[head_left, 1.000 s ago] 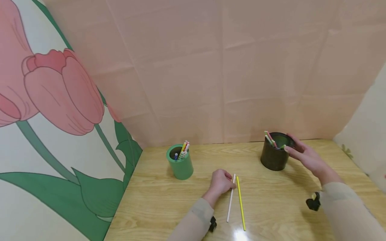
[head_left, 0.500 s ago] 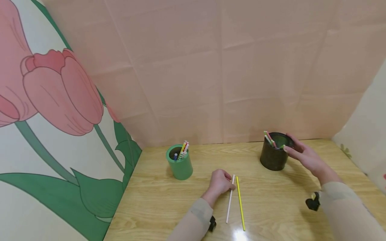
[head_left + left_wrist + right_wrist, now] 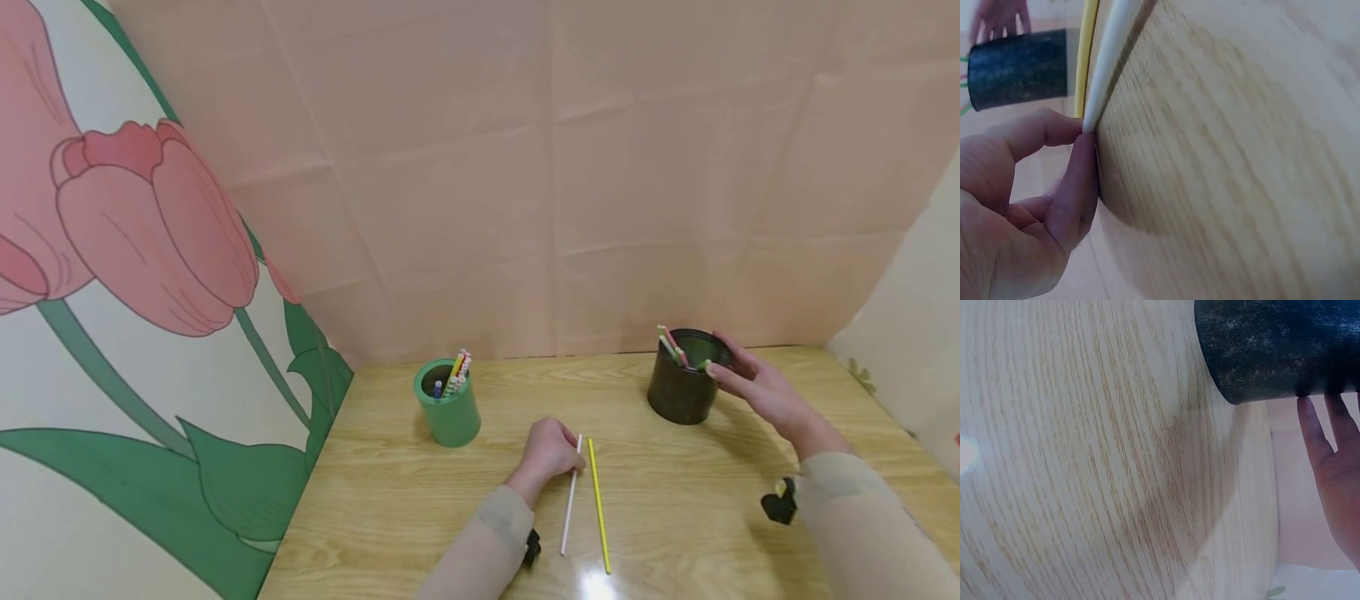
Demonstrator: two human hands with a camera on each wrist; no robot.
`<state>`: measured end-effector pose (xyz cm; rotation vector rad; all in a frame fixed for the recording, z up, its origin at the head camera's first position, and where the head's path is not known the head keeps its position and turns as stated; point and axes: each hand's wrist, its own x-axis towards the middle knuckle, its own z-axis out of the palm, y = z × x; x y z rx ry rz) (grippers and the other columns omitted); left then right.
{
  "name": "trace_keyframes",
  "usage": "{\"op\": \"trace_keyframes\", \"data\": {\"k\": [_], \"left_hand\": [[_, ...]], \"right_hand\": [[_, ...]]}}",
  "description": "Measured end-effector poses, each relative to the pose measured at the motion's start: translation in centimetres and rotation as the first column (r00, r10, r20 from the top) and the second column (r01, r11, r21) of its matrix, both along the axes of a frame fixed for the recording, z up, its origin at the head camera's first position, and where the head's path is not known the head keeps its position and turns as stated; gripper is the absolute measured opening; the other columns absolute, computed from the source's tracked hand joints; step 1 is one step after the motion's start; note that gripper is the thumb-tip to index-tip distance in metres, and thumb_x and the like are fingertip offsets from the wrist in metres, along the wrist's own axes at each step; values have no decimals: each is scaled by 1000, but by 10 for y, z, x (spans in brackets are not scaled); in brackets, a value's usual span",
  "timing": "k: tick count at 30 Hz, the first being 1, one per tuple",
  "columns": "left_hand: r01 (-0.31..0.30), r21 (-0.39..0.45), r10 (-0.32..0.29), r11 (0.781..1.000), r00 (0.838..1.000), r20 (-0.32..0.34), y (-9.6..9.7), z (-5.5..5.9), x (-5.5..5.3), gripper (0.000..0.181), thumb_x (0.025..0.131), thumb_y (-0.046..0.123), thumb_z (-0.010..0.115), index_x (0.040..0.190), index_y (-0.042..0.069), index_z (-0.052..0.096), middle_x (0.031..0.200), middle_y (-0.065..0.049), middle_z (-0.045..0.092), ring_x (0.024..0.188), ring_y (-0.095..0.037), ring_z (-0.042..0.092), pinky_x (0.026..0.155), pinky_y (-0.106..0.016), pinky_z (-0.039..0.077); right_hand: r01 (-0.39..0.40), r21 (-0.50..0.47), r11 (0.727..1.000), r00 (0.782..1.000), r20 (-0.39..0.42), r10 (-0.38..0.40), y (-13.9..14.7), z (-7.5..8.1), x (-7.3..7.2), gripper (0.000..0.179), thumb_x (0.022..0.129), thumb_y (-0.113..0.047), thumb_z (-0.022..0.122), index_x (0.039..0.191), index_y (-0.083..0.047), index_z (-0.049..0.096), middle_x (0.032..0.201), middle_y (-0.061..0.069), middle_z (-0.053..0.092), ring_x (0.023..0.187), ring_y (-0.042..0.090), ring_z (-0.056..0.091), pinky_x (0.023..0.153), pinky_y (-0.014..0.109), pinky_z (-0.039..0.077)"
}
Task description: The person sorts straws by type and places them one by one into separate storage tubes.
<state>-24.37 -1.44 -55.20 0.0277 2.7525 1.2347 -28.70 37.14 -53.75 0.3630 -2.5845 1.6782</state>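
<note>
In the head view my left hand (image 3: pixel 550 448) pinches a thin white stick (image 3: pixel 568 512) near its far end, over the wooden table. The left wrist view shows thumb and fingertips meeting on the white stick (image 3: pixel 1110 59). Beside it lies a yellow stick (image 3: pixel 598 507), nearly parallel. On the right, my right hand (image 3: pixel 772 400) holds the side of a black cylindrical pot (image 3: pixel 681 393), thumb at the rim and fingers behind. Several green, pink and white sticks (image 3: pixel 667 343) stand in that pot. The right wrist view shows fingertips against the dark wall of the pot (image 3: pixel 1279 350).
A green cylindrical pot (image 3: pixel 455 421) with several patterned, yellow and blue-ended sticks stands at the back left. Behind the wooden table (image 3: pixel 360 517) hangs a creased pink sheet (image 3: pixel 480 208). A tulip mural (image 3: pixel 150 242) covers the left wall.
The white stick has shifted very slightly to the left in my left hand's pinch. My right hand and both pots stay in place.
</note>
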Motion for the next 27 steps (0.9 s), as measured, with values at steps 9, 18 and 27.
{"op": "trace_keyframes", "data": {"k": [9, 18, 27], "left_hand": [[14, -11, -14, 1000, 1000, 6, 0, -1, -2, 35, 65, -5, 98, 74, 9, 67, 72, 2, 58, 63, -11, 56, 59, -22, 53], [7, -42, -6, 999, 1000, 24, -1, 2, -2, 34, 65, -7, 94, 71, 11, 66, 72, 1, 59, 61, -11, 58, 56, -22, 55], [16, -59, -16, 998, 1000, 3, 1, 3, -2, 32, 64, -3, 94, 70, 12, 66, 70, 2, 59, 61, -12, 56, 57, -21, 53]], "right_hand": [[-13, 4, 1000, 1000, 2, 13, 2, -1, -1, 75, 115, -22, 53, 174, -27, 7, 164, 44, 21, 116, -23, 46, 90, 6, 50], [-15, 15, 1000, 1000, 11, 15, -1, 5, 3, 76, 114, -28, 55, 174, -30, 8, 163, 44, 24, 115, -22, 48, 89, 6, 51], [-10, 29, 1000, 999, 31, 9, 3, 1, 1, 75, 115, -31, 54, 173, -36, 7, 165, 42, 23, 114, -22, 49, 89, 6, 50]]}}
